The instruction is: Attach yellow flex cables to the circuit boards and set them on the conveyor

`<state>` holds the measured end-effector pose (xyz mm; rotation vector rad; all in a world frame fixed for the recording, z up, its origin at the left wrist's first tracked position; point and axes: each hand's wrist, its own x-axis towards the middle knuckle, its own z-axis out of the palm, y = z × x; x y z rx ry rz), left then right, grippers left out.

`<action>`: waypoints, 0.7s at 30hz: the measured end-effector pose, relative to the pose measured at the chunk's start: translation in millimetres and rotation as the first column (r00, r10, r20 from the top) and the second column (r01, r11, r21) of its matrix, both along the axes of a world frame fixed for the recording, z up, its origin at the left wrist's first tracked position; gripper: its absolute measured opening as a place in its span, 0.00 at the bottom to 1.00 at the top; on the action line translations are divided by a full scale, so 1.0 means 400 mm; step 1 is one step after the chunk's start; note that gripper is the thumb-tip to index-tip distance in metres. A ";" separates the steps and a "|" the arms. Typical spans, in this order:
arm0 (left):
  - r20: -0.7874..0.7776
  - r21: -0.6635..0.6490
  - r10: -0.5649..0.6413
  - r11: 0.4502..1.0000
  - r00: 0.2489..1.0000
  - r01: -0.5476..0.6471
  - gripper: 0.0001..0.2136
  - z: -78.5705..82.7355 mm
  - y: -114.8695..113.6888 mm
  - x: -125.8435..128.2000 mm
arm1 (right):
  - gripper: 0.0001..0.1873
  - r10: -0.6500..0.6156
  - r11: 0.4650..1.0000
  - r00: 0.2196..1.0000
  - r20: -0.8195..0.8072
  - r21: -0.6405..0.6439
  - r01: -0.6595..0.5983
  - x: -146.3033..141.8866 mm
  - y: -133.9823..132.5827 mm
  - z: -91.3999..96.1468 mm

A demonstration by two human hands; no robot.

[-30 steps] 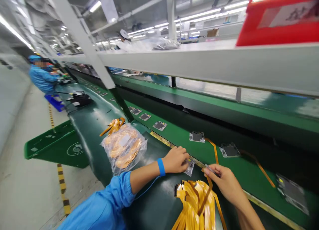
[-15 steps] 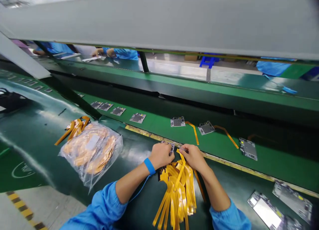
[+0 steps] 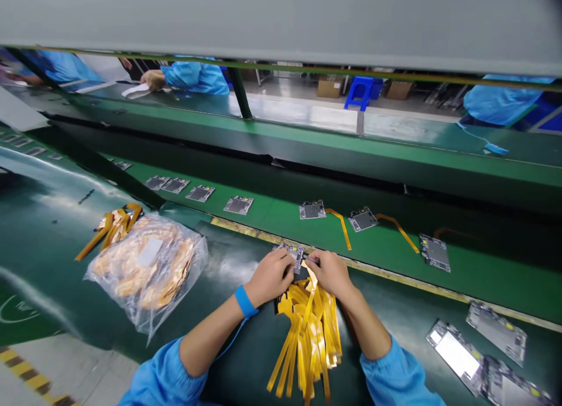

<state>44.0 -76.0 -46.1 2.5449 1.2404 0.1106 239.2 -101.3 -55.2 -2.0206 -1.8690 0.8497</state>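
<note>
My left hand (image 3: pixel 271 276), with a blue band at its wrist, grips a small circuit board (image 3: pixel 295 255) at the near edge of the green belt. At the board's right side my right hand (image 3: pixel 331 275) pinches the end of an orange flat flex cable (image 3: pixel 312 276). The dark end between those fingertips meets the board's edge; whether it is joined there I cannot make out. Below both hands a fanned pile of orange flex cables (image 3: pixel 314 330) lies on the dark green bench.
Several circuit boards (image 3: pixel 238 205) lie along the belt (image 3: pixel 272 218), some with a flex cable attached. A clear bag of flex cables (image 3: pixel 147 265) sits left, beside loose cables (image 3: pixel 112 227). More boards (image 3: pixel 498 331) lie at right. A grey panel (image 3: pixel 281 19) hangs overhead; co-workers' blue sleeves (image 3: pixel 197 78) show beyond.
The view has shifted slightly. My left fingers have drawn back, leaving more of the board showing. My right hand has brought the cable's end up against the board's right side.
</note>
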 end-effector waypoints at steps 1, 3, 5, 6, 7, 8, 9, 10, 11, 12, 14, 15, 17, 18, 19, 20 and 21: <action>0.036 0.031 -0.027 0.999 0.999 0.026 0.07 -0.003 -0.007 -0.010 | 0.09 0.002 1.000 1.000 0.002 -0.003 -0.002 0.000 0.000 0.001; 0.116 0.122 -0.104 0.988 0.988 0.090 0.08 -0.014 -0.022 -0.028 | 0.09 0.007 1.000 1.000 0.004 -0.008 -0.007 0.001 0.000 0.001; 0.159 0.200 -0.182 0.968 0.970 0.149 0.12 -0.031 -0.033 -0.041 | 0.10 0.015 1.000 1.000 0.006 -0.012 -0.015 0.002 0.001 0.002; 0.160 0.213 -0.204 0.962 0.966 0.168 0.13 -0.040 -0.037 -0.045 | 0.10 0.020 1.000 1.000 0.006 -0.013 -0.020 0.002 0.001 0.003; 0.154 0.212 -0.215 0.961 0.965 0.180 0.15 -0.049 -0.041 -0.049 | 0.10 0.024 1.000 1.000 0.007 -0.015 -0.024 0.003 0.002 0.003; 0.147 0.204 -0.218 0.961 0.965 0.186 0.16 -0.056 -0.043 -0.052 | 0.10 0.027 0.999 1.000 0.008 -0.017 -0.027 0.003 0.002 0.004; 0.144 0.193 -0.217 0.963 0.966 0.187 0.17 -0.062 -0.045 -0.055 | 0.09 0.029 0.999 1.000 0.009 -0.018 -0.028 0.003 0.003 0.005; 0.147 0.183 -0.215 0.965 0.965 0.188 0.18 -0.067 -0.047 -0.057 | 0.09 0.029 0.999 1.000 0.010 -0.020 -0.029 0.004 0.003 0.006; 0.153 0.175 -0.214 0.967 0.965 0.187 0.18 -0.070 -0.048 -0.059 | 0.09 0.029 0.999 1.000 0.010 -0.022 -0.028 0.004 0.004 0.006; 0.163 0.170 -0.213 0.968 0.963 0.185 0.18 -0.073 -0.049 -0.061 | 0.09 0.029 0.999 1.000 0.010 -0.026 -0.029 0.004 0.004 0.007; 0.179 0.165 -0.209 0.970 0.961 0.180 0.19 -0.076 -0.051 -0.064 | 0.10 0.031 0.999 1.000 0.006 -0.034 -0.031 0.005 0.006 0.008; 0.184 0.165 -0.208 0.970 0.961 0.179 0.19 -0.076 -0.051 -0.065 | 0.10 0.031 0.999 0.999 0.005 -0.037 -0.031 0.005 0.007 0.009; 0.184 0.167 -0.209 0.970 0.961 0.179 0.19 -0.077 -0.052 -0.065 | 0.10 0.028 0.999 1.000 0.006 -0.041 -0.028 0.005 0.008 0.010; 0.181 0.167 -0.210 0.969 0.961 0.180 0.19 -0.077 -0.053 -0.065 | 0.10 0.026 0.999 1.000 0.008 -0.042 -0.026 0.005 0.008 0.011; 0.180 0.166 -0.209 0.970 0.961 0.180 0.19 -0.077 -0.053 -0.065 | 0.10 0.024 0.999 1.000 0.010 -0.043 -0.024 0.004 0.008 0.012; 0.178 0.163 -0.208 0.970 0.962 0.180 0.19 -0.078 -0.053 -0.065 | 0.10 0.022 0.999 1.000 0.012 -0.044 -0.022 0.004 0.008 0.013; 0.175 0.161 -0.208 0.970 0.962 0.180 0.19 -0.078 -0.053 -0.065 | 0.10 0.022 0.999 1.000 0.014 -0.046 -0.021 0.003 0.008 0.015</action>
